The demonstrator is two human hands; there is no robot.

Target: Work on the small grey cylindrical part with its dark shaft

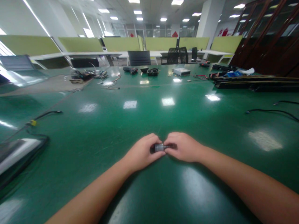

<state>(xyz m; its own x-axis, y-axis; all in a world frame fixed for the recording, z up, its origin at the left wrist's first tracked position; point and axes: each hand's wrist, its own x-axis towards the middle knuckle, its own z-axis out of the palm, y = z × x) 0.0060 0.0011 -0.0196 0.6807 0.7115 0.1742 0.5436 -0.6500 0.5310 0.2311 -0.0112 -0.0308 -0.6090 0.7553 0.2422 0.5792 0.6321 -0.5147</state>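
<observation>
A small grey metal cylinder (159, 147) with a dark end and a thin dark shaft lies sideways between my hands, low in the middle of the view. My left hand (145, 152) is closed round its left part, thumb below and fingers above. From the right, my right hand (183, 147) pinches the thin dark shaft. The fingertips of both hands nearly meet. Both hands are over the glossy green table top (98, 133). Exactly what the piece is cannot be made out.
A device with a pale top (21, 154) and a black cable (48, 114) are at the left. Black cables (268, 110) and dark long bars (252, 83) lie right. Along the far edge sit a white box (181, 71), black parts (153, 72) and tangled electronics (81, 75).
</observation>
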